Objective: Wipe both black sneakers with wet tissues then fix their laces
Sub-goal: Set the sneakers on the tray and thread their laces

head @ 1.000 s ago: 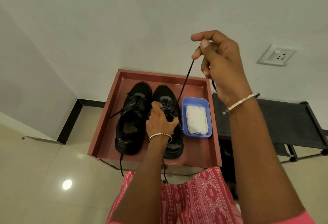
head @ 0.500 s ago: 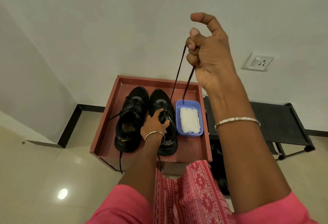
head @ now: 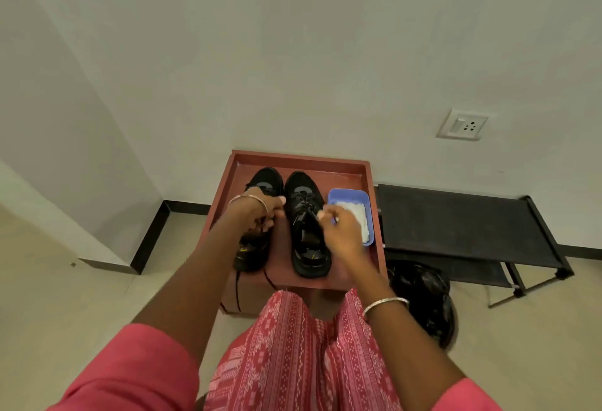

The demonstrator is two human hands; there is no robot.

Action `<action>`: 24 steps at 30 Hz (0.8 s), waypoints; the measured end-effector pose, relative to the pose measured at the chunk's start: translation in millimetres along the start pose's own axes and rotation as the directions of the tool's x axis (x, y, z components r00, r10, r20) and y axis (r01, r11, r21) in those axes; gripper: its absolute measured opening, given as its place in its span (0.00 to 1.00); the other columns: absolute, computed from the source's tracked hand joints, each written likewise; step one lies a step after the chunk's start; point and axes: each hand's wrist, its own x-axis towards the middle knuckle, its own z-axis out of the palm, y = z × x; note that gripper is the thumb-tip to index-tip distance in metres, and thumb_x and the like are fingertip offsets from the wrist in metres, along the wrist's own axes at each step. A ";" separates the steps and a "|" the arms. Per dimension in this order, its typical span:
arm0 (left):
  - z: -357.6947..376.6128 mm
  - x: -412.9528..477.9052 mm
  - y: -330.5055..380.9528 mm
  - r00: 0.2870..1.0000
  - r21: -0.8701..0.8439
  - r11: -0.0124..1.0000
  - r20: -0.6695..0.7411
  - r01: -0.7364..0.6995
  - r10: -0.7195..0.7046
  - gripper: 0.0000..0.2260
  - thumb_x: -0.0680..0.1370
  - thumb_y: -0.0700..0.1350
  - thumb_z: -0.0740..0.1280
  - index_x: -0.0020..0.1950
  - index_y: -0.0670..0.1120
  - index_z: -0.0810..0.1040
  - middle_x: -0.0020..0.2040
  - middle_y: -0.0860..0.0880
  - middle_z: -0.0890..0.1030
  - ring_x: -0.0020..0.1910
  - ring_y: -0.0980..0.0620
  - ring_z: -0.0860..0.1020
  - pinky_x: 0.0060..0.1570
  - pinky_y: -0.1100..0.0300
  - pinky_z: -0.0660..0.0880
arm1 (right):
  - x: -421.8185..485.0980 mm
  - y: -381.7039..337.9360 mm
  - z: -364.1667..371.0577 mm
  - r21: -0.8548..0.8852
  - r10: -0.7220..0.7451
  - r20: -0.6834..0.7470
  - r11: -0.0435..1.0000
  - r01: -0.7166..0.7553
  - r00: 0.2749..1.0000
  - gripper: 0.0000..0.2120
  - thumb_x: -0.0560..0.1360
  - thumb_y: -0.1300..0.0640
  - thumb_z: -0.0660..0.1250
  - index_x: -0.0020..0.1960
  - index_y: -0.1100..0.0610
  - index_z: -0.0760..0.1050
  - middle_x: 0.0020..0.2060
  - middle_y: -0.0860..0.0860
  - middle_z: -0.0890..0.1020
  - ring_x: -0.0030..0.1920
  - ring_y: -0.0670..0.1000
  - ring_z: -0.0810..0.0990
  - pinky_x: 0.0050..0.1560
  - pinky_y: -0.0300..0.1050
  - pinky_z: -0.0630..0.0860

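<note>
Pinching the lace [head: 308,212] of the right-hand sneaker [head: 306,225] with my right hand [head: 337,231], my left hand [head: 264,215] curled over the left-hand sneaker [head: 260,189] (what it grips I cannot tell).

Both hands low and forward, fingers curled.
Left hand [head: 260,215] reaches out at 11 o'clock, fingers bent downward, bangle at the wrist. Right hand [head: 338,231] sits at 1 o'clock, fingertips pinched together, blurred, bangle further back on the forearm.
</note>
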 end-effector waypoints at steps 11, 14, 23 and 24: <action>-37.4 -63.9 70.6 0.917 -0.210 0.897 -0.177 -0.390 0.357 0.17 0.82 0.51 0.63 0.38 0.44 0.80 0.26 0.51 0.68 0.23 0.54 0.66 0.26 0.62 0.68 | 9.4 20.6 74.4 -0.504 0.049 -0.112 0.858 -0.100 0.992 0.39 0.72 0.33 0.69 0.68 0.62 0.68 0.65 0.58 0.71 0.66 0.60 0.69 0.60 0.56 0.71; -39.9 -68.2 84.6 0.854 -0.202 0.836 -0.228 -0.511 0.467 0.17 0.82 0.50 0.63 0.36 0.45 0.80 0.27 0.52 0.68 0.24 0.54 0.65 0.28 0.62 0.66 | 23.8 24.4 83.9 -0.508 0.055 -0.169 0.851 -0.135 0.984 0.37 0.71 0.33 0.70 0.64 0.61 0.69 0.62 0.58 0.73 0.62 0.59 0.71 0.58 0.55 0.72; -61.5 -95.8 145.9 0.693 -0.315 0.623 -0.422 -0.716 0.584 0.20 0.82 0.46 0.62 0.30 0.46 0.73 0.22 0.56 0.62 0.21 0.57 0.59 0.23 0.66 0.57 | 35.1 42.9 99.5 -0.463 0.041 -0.271 0.871 -0.167 0.962 0.27 0.70 0.40 0.74 0.58 0.59 0.74 0.53 0.56 0.79 0.55 0.59 0.76 0.54 0.55 0.72; -59.4 -97.2 146.8 0.681 -0.317 0.605 -0.412 -0.730 0.605 0.20 0.83 0.45 0.62 0.30 0.45 0.73 0.22 0.56 0.62 0.21 0.57 0.59 0.23 0.67 0.58 | 36.5 43.8 100.8 -0.456 0.039 -0.279 0.874 -0.168 0.960 0.27 0.70 0.41 0.75 0.57 0.59 0.74 0.52 0.57 0.79 0.55 0.59 0.76 0.54 0.55 0.72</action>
